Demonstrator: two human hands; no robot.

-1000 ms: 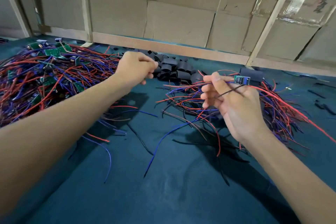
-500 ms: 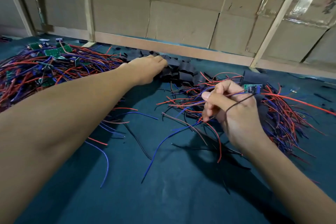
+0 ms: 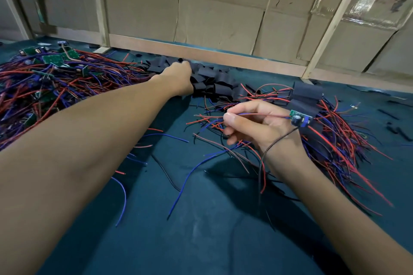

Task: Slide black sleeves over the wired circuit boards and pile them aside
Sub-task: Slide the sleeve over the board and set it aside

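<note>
- The right hand (image 3: 263,127) pinches a wired circuit board (image 3: 298,117) by its wires above the teal bench (image 3: 201,230).
- Sleeved boards (image 3: 306,98) lie piled just behind it.
- Farther off, the left hand (image 3: 178,76) reaches into the black sleeves (image 3: 214,80); its fingers are hidden, so its grip cannot be told.

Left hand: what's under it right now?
The left hand rests on the pile of black sleeves on the green cloth. Its fingertips are hidden, so any sleeve gripped can't be seen.

Single head-worn wide-angle view, looking forward and down, close over dark-green table (image 3: 212,241)
</note>
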